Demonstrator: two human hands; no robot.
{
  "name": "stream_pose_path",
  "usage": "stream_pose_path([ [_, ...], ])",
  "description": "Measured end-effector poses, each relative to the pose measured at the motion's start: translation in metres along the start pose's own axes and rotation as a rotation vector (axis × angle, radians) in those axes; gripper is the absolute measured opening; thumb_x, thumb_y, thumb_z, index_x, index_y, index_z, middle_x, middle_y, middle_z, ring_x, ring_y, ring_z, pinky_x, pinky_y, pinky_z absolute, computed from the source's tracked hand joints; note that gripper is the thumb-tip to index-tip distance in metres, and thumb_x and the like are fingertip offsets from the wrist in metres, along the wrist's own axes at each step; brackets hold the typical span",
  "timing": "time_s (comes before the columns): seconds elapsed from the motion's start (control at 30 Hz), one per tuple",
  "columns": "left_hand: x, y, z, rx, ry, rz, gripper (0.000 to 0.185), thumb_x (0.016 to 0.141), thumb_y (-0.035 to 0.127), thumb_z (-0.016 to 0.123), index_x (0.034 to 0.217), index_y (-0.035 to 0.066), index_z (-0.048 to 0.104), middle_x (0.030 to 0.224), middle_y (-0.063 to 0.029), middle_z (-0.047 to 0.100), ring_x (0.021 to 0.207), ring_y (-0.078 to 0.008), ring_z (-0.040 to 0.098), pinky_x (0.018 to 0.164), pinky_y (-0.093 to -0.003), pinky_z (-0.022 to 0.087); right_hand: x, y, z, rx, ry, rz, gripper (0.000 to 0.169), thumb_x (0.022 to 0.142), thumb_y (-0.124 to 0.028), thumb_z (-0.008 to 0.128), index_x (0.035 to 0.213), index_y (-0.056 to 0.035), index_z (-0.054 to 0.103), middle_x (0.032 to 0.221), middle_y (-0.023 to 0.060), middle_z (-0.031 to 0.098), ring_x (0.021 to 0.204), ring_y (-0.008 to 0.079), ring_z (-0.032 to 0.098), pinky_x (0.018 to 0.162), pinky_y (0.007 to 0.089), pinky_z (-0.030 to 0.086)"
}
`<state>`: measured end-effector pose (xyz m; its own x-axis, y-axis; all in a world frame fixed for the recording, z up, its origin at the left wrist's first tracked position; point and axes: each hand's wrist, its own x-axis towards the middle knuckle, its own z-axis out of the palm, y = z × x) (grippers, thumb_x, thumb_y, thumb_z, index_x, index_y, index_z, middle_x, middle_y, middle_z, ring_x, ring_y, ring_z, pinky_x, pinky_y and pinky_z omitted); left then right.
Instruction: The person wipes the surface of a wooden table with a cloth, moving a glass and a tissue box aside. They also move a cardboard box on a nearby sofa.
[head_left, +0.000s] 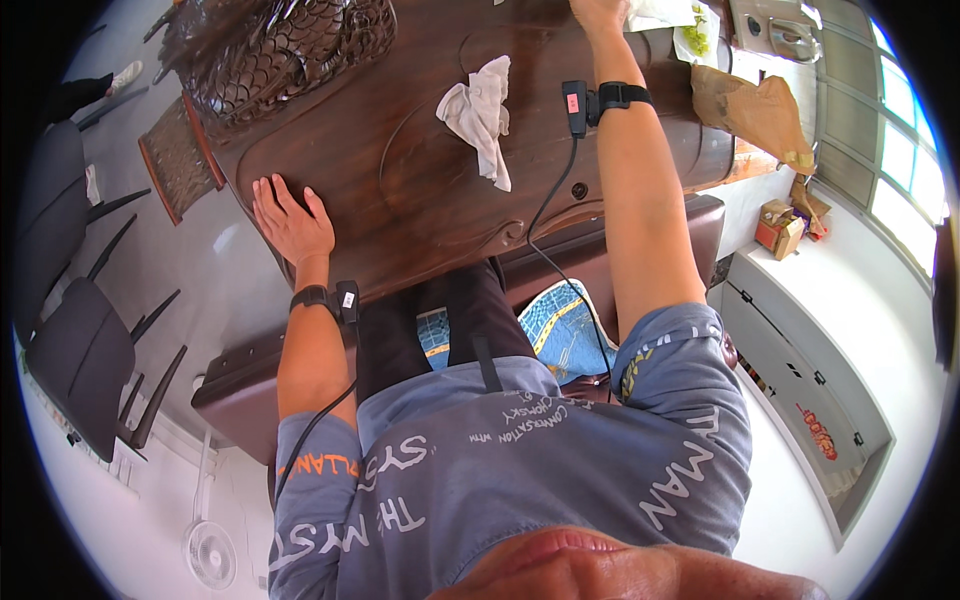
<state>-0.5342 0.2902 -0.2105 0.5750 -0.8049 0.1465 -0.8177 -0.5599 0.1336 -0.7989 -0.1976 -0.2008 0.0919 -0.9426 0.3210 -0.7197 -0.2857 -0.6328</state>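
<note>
My left hand (294, 229) rests palm down near the left end of a dark carved wooden table (337, 180), fingers apart and holding nothing. The right arm reaches across the table, and my right hand (601, 10) is cut off by the top edge, so its fingers are hidden. Beside it lie white papers (660, 13), one bearing a small green item (697, 34). A crumpled whitish cloth or tissue (480, 120) lies on the table between my hands. Both wrists wear black straps with small cabled devices.
A large scale-carved wood piece (285, 52) stands at the upper left. Crumpled brown paper (750, 112) lies at the table's right end, near a metal basin-like fitting (791, 39). Dark chairs (82, 352) stand at the left. A blue patterned cloth (566, 330) lies on the brown seat.
</note>
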Motion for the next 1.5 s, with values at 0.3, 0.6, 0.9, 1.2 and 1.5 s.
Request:
stream_pose_path([
  [0.3, -0.004, -0.001, -0.001, 0.004, 0.006, -0.004, 0.056, 0.102, 0.033, 0.054, 0.147, 0.0, 0.047, 0.152, -0.0188, 0.044, 0.149, -0.0363, 0.036, 0.123, -0.0523, 0.028, -0.123, -0.078, -0.068, -0.063, -0.291, 0.124, 0.065, 0.077, -0.045, 0.088, 0.118, -0.0033, 0.058, 0.104, 0.0143, 0.058, 0.089, 0.0297, 0.061, 0.081, 0.043, 0.053],
  [0.6, 0.001, 0.0, 0.005, 0.003, 0.041, 0.035, 0.056, 0.101, 0.032, 0.056, 0.146, 0.001, 0.048, 0.152, -0.0192, 0.044, 0.148, -0.0375, 0.037, 0.122, -0.053, 0.03, -0.32, -0.117, -0.034, 0.293, -0.314, -0.172, 0.017, 0.081, -0.002, 0.078, 0.096, -0.0069, 0.071, 0.09, 0.012, 0.065, 0.078, 0.0325, 0.064, 0.069, 0.0405, 0.053],
  [0.9, -0.001, -0.002, 0.005, -0.012, 0.056, 0.039, 0.055, 0.101, 0.032, 0.057, 0.146, 0.001, 0.048, 0.151, -0.0181, 0.045, 0.147, -0.0369, 0.038, 0.121, -0.0527, 0.031, -0.276, -0.084, -0.025, 0.06, -0.156, -0.028, 0.016, 0.085, 0.0, 0.065, 0.101, -0.0037, 0.065, 0.096, 0.0167, 0.061, 0.09, 0.0395, 0.059, 0.077, 0.0483, 0.049],
  [1.2, -0.002, -0.001, 0.005, -0.008, 0.04, 0.026, 0.055, 0.101, 0.032, 0.056, 0.145, 0.0, 0.048, 0.151, -0.0191, 0.045, 0.147, -0.0378, 0.038, 0.122, -0.0521, 0.029, -0.357, -0.157, -0.005, 0.362, -0.376, -0.2, 0.016, 0.084, -0.001, 0.072, 0.097, -0.0068, 0.065, 0.095, 0.0146, 0.063, 0.092, 0.038, 0.062, 0.082, 0.0473, 0.052],
  [1.5, -0.002, -0.004, 0.01, -0.002, 0.031, 0.053, 0.057, 0.101, 0.033, 0.055, 0.147, 0.0, 0.047, 0.152, -0.0197, 0.044, 0.148, -0.0379, 0.036, 0.122, -0.0531, 0.029, -0.223, -0.074, 0.013, 0.006, 0.066, -0.076, 0.004, 0.087, -0.006, 0.065, 0.09, -0.0073, 0.064, 0.09, 0.0146, 0.062, 0.09, 0.0373, 0.058, 0.078, 0.0476, 0.047],
])
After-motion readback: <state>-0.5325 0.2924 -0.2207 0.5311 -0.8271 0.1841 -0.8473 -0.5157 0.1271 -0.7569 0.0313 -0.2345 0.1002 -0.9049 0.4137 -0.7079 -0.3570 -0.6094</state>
